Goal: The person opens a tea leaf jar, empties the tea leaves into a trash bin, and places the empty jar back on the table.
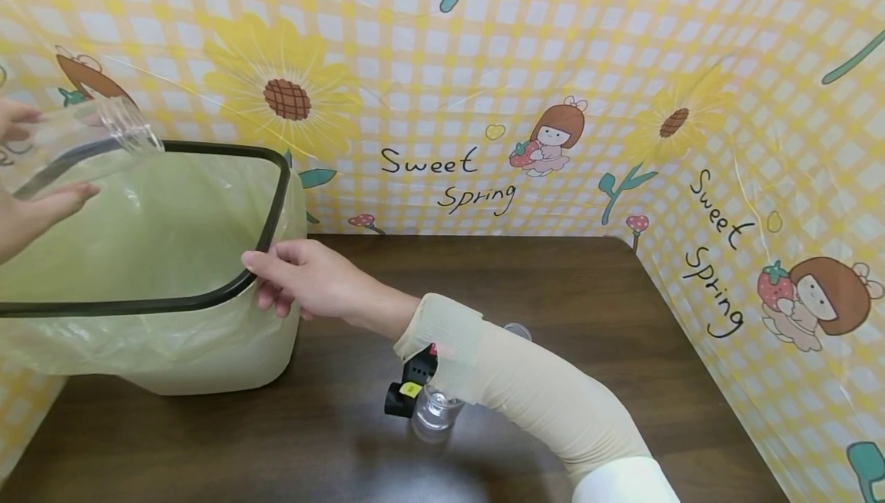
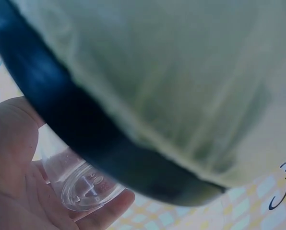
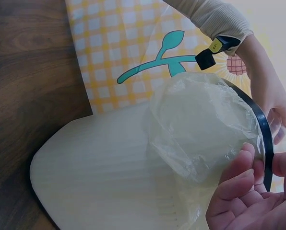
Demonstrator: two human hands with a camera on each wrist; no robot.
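Observation:
At the left edge of the head view my left hand [image 1: 31, 217] holds a clear plastic jar [image 1: 127, 125] with a threaded neck. The jar lies tilted on its side above the bin, its mouth pointing right. In the left wrist view the round base of the jar [image 2: 92, 187] shows beside the palm, partly behind the rim. My right hand [image 1: 311, 280] pinches the black rim [image 1: 276, 207] of the waste bin [image 1: 221, 372] between thumb and fingers. A pale yellow bag [image 1: 159, 219] lines the bin and folds over its outside.
Another clear jar [image 1: 437, 415] stands on the dark wooden table [image 1: 346, 441], partly hidden by the right forearm and its wrist camera [image 1: 408, 392]. Beyond that forearm shows a clear round edge [image 1: 518, 330]. Checked cloth walls [image 1: 429, 50] border the table behind and at right.

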